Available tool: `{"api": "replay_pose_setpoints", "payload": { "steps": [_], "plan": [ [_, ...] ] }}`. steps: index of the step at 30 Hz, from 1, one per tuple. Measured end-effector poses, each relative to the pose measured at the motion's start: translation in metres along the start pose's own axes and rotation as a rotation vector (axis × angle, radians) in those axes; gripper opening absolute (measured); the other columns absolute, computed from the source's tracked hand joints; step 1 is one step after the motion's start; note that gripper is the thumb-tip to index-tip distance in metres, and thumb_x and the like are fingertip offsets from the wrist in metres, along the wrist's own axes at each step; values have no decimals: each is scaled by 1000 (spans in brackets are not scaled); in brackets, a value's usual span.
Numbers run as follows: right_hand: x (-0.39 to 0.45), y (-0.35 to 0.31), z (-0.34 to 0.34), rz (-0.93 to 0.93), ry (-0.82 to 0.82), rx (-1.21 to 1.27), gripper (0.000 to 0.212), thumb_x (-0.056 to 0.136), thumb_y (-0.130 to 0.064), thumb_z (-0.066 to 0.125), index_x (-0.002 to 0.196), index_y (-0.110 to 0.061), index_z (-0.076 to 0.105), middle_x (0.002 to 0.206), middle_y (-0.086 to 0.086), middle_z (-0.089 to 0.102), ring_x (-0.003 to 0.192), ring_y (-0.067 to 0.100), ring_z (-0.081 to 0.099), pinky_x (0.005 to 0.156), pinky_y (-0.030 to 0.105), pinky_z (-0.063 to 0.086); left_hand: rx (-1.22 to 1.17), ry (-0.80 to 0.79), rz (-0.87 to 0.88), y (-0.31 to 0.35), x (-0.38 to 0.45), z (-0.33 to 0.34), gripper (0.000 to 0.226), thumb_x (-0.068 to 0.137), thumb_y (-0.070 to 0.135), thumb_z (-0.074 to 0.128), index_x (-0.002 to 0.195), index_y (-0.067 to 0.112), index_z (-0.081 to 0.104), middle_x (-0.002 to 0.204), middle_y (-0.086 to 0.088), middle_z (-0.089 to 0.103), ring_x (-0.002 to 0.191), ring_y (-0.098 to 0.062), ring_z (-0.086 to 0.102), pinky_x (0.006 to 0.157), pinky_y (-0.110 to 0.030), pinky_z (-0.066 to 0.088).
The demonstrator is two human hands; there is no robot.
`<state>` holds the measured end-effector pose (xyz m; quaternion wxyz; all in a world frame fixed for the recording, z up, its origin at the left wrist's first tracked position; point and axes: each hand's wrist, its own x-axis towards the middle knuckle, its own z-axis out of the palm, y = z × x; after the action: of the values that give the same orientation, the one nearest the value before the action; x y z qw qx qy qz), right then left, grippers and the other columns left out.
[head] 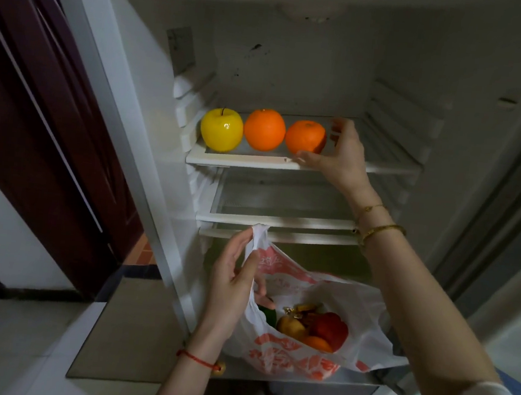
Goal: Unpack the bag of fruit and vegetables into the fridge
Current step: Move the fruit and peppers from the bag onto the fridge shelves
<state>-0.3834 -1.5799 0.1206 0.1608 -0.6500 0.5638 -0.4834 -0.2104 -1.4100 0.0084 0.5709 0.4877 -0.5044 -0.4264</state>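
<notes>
- Thin plastic bag (301, 357): soft, limp, likely to sag and spill if let go; best held by its bunched handle, up near the lower shelf edge.
- Sits low in the open fridge (266, 54), mouth gaping, with a red pepper (331, 328), a yellowish fruit (289, 326), an orange piece (318, 343) and something green (268, 314) inside.
- Produce looks firm, round and smooth, so probably light but prone to rolling; best cupped from the side or top with spread fingers.
- Upper shelf (240, 162) carries a yellow apple (221, 130), an orange (264, 130) and a second orange (305, 137) in a row, each just beside the next.
- Right hand (342, 156): half open, thumb touching the second orange low at its front, fingers curved behind its right side; releasing or steadying, cannot tell which.
- Left hand (231, 287): closed in a pinch on the bag handle (259, 233), holding the mouth up and open.
</notes>
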Motion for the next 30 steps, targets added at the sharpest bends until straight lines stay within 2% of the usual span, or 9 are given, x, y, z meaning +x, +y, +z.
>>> {"api": "replay_pose_setpoints", "payload": {
  "steps": [3, 5, 9, 11, 15, 19, 22, 26, 30],
  "plan": [
    [-32, 4, -16, -55, 182, 23, 50, 73, -36, 81, 108, -10, 57, 104, 5, 63, 88, 12, 58, 76, 25, 51, -64, -26, -12, 5, -4, 1, 38, 97, 13, 50, 133, 25, 50, 120, 13, 60, 70, 2, 65, 63, -19, 57],
    [-60, 13, -31, -44, 85, 124, 32, 81, -36, 73, 86, -7, 62, 79, 7, 65, 71, 11, 59, 68, 27, 48, -85, -33, -15, 7, -7, 1, 39, 97, 12, 50, 134, 23, 49, 114, 14, 63, 51, -6, 57, 51, -18, 53],
    [-120, 66, -32, 217, -726, -18, 20, 92, -18, 64, 84, 0, 70, 78, 13, 73, 66, 17, 66, 67, 27, 54, -78, -64, -16, 7, -9, -1, 40, 98, 12, 50, 137, 22, 49, 94, 17, 69, 49, -12, 53, 45, -25, 52],
    [-147, 110, -19, 399, -912, -224, 16, 87, -23, 70, 96, -9, 71, 93, 8, 74, 74, 12, 68, 74, 27, 58, -60, -79, -18, 7, -11, -1, 40, 98, 12, 50, 137, 23, 49, 90, 15, 69, 51, -12, 54, 46, -26, 52],
    [-182, 132, 3, 486, -888, -385, 48, 95, -11, 58, 135, 12, 45, 145, 35, 36, 92, 19, 50, 71, 20, 43, -62, -93, -31, 7, -15, -1, 41, 97, 12, 49, 137, 21, 47, 90, 4, 69, 51, -9, 55, 53, -24, 56],
    [-204, 196, 26, 107, -840, -651, 43, 82, -68, 55, 118, -45, 53, 124, 6, 58, 106, 19, 61, 90, 38, 54, -65, -88, -23, 6, -17, -1, 40, 98, 13, 49, 137, 20, 48, 107, -2, 67, 50, -10, 54, 52, -25, 55],
    [-214, 212, 29, -29, -880, -731, 39, 93, -56, 32, 130, -47, 41, 134, -11, 51, 116, 14, 52, 105, 34, 43, -61, -80, -28, 6, -18, -2, 39, 98, 12, 48, 136, 19, 48, 115, -1, 65, 52, -9, 55, 52, -22, 54],
    [-217, 205, 30, -187, -892, -762, 44, 95, -47, 47, 138, -40, 40, 143, -9, 48, 128, 18, 48, 114, 37, 35, -28, -77, -36, 4, -18, -3, 39, 98, 10, 48, 136, 17, 47, 101, 19, 68, 61, -4, 62, 57, -21, 57],
    [-213, 208, 27, -209, -871, -816, 46, 96, -42, 49, 141, -37, 41, 147, -5, 45, 133, 20, 44, 117, 37, 30, -26, -73, -39, 6, -18, -2, 41, 98, 12, 48, 139, 16, 45, 94, 10, 69, 49, -9, 53, 47, -23, 51]
  ]
}}
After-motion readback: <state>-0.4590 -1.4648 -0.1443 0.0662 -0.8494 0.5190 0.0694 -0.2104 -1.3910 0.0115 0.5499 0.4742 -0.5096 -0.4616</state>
